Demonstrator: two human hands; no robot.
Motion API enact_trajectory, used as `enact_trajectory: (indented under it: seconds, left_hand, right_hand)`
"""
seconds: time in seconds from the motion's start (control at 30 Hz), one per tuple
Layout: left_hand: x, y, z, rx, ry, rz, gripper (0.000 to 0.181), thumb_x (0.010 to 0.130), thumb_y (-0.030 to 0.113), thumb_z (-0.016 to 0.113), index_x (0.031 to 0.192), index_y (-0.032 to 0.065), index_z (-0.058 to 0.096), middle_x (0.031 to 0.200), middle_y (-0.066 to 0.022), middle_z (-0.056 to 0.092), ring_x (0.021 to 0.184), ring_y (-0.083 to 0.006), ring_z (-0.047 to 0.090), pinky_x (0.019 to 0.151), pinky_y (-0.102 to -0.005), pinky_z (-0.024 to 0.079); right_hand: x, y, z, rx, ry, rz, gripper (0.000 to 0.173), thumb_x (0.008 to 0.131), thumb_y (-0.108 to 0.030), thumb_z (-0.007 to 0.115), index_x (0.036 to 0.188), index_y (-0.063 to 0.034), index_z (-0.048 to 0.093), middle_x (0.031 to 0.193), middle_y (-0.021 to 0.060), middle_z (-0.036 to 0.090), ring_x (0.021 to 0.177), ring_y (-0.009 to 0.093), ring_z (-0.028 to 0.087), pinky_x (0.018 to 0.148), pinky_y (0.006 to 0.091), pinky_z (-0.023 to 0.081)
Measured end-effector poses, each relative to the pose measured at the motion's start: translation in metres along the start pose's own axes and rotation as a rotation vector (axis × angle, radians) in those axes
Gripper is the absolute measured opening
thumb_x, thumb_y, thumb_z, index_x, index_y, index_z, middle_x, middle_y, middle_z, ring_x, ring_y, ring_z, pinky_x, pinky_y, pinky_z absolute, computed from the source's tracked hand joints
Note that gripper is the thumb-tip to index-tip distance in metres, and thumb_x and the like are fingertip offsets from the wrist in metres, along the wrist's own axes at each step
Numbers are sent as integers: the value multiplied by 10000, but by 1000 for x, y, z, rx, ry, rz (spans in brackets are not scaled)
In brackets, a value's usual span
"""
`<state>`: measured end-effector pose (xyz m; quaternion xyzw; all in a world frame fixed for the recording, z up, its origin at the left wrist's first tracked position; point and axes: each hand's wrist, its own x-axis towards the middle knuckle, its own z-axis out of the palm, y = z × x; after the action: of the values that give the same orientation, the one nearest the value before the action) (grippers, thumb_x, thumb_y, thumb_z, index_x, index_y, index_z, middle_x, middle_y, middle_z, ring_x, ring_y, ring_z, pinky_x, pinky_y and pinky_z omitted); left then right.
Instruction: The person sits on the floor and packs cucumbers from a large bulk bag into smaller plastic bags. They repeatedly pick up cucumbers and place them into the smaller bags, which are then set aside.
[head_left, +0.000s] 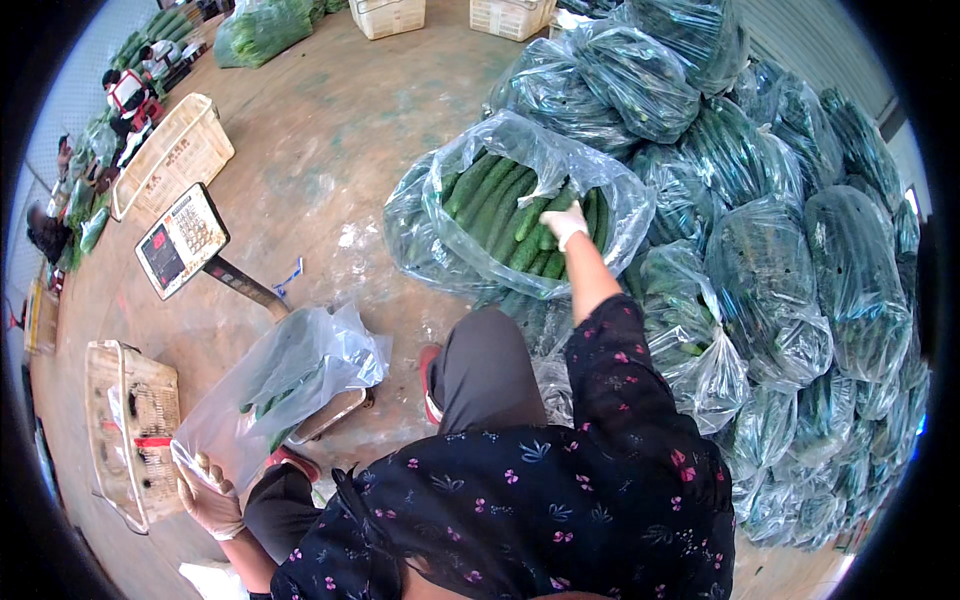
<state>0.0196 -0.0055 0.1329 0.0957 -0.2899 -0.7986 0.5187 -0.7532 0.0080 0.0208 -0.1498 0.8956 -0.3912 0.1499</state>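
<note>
My right hand (566, 223), in a whitish glove, reaches into a large open clear plastic bag (630, 187) full of long green cucumbers (491, 195). Its fingers rest at a cucumber, and whether they close around it is hard to see. At the lower left, my gloved left hand (206, 487) holds the edge of a smaller clear plastic bag (262, 375). Some cucumbers (285, 401) lie inside that bag, on the metal platform (330, 416) of a scale. The scale's display head (182, 240) stands on a post beyond it.
Filled clear bags of cucumbers (769, 285) are piled high on the right. A dirty plastic crate (135, 435) stands at the left, another (176, 154) farther off. Several people sit among vegetables at the far left. A blue strip (291, 277) lies on the floor.
</note>
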Motion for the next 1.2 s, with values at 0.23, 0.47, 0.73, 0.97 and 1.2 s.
enact_trajectory:
  seconds: [0.23,0.47,0.73,0.97,1.2]
  left_hand:
    - [-28,8,-1,4,70,37,504,967,280,400,1436,218,227,1278,-197,397,997,-326,508,740,-431,497]
    - [-7,1,-7,-45,45,-4,517,960,281,413,1440,224,231,1280,-190,418,999,-333,505,765,-453,494]
    - [-7,-2,-8,-59,16,-2,539,957,275,414,1451,224,205,1260,-203,418,997,-333,507,759,-443,504]
    - [-7,1,-5,-97,-31,11,536,959,280,411,1444,205,194,1262,-206,403,1047,-366,513,782,-463,504]
    - [-28,18,-4,-60,148,-39,505,952,321,422,1385,113,266,1215,-213,458,995,-372,570,686,-442,538]
  right_hand:
    - [-25,38,-47,1193,-276,460,60,700,-110,582,733,-83,539,683,70,546,589,229,563,657,475,512]
    - [-69,23,64,883,-28,178,414,712,-112,653,1098,-32,528,1020,115,599,867,257,582,780,372,464]
    - [-81,-31,79,470,255,508,864,615,-391,809,1328,-90,427,1255,189,534,1122,302,552,953,375,433]
    - [-38,-24,79,525,-10,499,940,589,-275,814,1356,-1,343,1329,202,470,1181,309,504,957,403,422]
    - [-92,5,-6,1300,-626,336,382,780,-199,612,1077,24,526,1020,157,608,849,302,617,765,462,520]
